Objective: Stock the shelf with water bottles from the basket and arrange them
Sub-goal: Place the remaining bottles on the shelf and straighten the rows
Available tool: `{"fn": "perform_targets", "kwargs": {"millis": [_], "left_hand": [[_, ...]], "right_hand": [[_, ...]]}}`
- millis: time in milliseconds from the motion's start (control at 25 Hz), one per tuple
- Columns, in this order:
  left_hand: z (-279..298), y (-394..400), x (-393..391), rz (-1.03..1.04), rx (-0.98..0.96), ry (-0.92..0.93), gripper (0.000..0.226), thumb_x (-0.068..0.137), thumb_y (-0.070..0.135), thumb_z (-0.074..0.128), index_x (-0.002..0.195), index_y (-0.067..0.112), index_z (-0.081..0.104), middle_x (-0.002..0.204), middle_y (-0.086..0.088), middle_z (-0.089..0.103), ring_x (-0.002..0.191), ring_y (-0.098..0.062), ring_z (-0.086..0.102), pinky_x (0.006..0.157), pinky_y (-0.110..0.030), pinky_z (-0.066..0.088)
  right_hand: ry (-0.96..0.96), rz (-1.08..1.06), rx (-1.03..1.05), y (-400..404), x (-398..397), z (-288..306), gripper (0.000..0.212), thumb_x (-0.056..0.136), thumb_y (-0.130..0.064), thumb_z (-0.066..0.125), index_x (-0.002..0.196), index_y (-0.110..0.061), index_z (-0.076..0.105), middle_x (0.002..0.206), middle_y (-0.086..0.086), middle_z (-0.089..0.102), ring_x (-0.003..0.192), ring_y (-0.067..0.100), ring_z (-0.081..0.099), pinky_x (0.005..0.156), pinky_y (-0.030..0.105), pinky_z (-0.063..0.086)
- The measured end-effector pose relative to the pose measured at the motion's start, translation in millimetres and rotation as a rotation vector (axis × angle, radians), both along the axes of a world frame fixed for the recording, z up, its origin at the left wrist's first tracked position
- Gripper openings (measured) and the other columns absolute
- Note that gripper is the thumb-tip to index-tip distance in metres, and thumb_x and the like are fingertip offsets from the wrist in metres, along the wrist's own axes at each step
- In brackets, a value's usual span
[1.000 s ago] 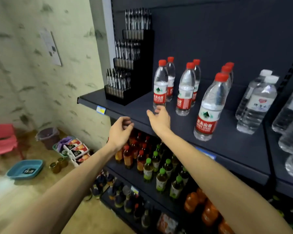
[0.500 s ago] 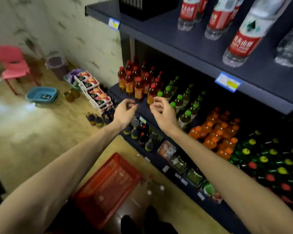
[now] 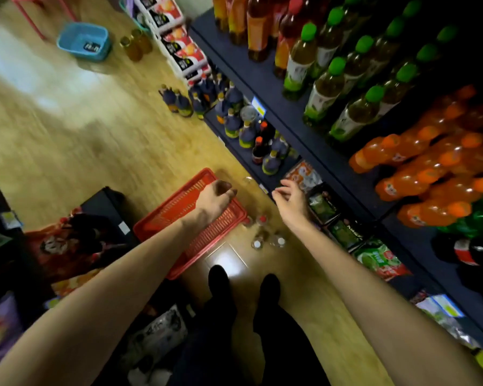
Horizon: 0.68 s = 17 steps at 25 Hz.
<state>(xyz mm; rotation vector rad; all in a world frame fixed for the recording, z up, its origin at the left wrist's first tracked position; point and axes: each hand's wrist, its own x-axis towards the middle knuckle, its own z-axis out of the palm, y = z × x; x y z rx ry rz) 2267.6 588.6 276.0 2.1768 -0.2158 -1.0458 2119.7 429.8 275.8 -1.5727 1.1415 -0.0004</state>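
A red plastic basket (image 3: 179, 207) lies on the wooden floor below me and looks empty. Just right of it stand several clear water bottles (image 3: 265, 235), seen from above, with red and white caps. My left hand (image 3: 216, 197) hangs over the basket's far right corner, fingers loosely curled, holding nothing. My right hand (image 3: 290, 200) is lowered beside the shelf unit's bottom edge, above the bottles, fingers relaxed and empty. The water shelf is out of view.
The dark shelf unit (image 3: 265, 82) on the right holds green-capped tea bottles, orange soda and snack bags. Small dark bottles (image 3: 179, 101) stand on the floor. A blue basin (image 3: 83, 41) lies far left. Boxes and bags crowd my left; my feet (image 3: 243, 285) stand below the bottles.
My view has swung from the top water shelf down to the floor. Both hands have dropped from shelf height towards the red basket and the floor bottles.
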Motion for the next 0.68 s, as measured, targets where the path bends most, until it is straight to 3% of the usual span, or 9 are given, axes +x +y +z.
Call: {"fn": "perform_targets", "kwargs": {"millis": [240,400,560,680], "left_hand": [[-113,14,-41,-0.001,0.122,0.094,0.047,0.078,0.048,0.065,0.111,0.014,0.070,0.102,-0.008,0.077,0.099,-0.029,0.074,0.093,-0.046,0.058],[-198,29,-56,-0.001,0.177,0.148,0.031,0.097,0.027,0.067,0.119,0.005,0.067,0.099,-0.010,0.075,0.092,-0.028,0.073,0.091,-0.042,0.058],[-268,46,-66,-0.001,0.212,0.192,0.039,0.097,0.030,0.066,0.127,0.005,0.066,0.116,-0.012,0.073,0.105,-0.026,0.070,0.097,-0.040,0.055],[-315,52,-72,-0.009,0.197,0.273,0.057,0.086,0.044,0.066,0.128,0.005,0.064,0.113,-0.012,0.074,0.103,-0.027,0.072,0.095,-0.044,0.056]], "right_hand": [[0.138,-0.092,0.099,-3,-36,-122,0.043,0.099,-0.014,0.063,0.139,-0.004,0.051,0.121,0.010,0.068,0.097,0.014,0.058,0.071,0.008,0.038],[0.219,-0.128,0.140,9,-56,-204,0.043,0.098,-0.014,0.064,0.138,-0.005,0.053,0.121,0.011,0.069,0.102,0.020,0.063,0.082,0.021,0.042],[0.278,-0.140,0.156,19,-69,-269,0.042,0.099,-0.012,0.063,0.139,-0.004,0.052,0.119,0.011,0.068,0.099,0.019,0.061,0.070,0.013,0.042],[0.294,-0.135,0.187,24,-68,-314,0.043,0.099,-0.014,0.062,0.141,-0.008,0.052,0.113,0.004,0.066,0.101,0.018,0.061,0.068,0.015,0.043]]}}
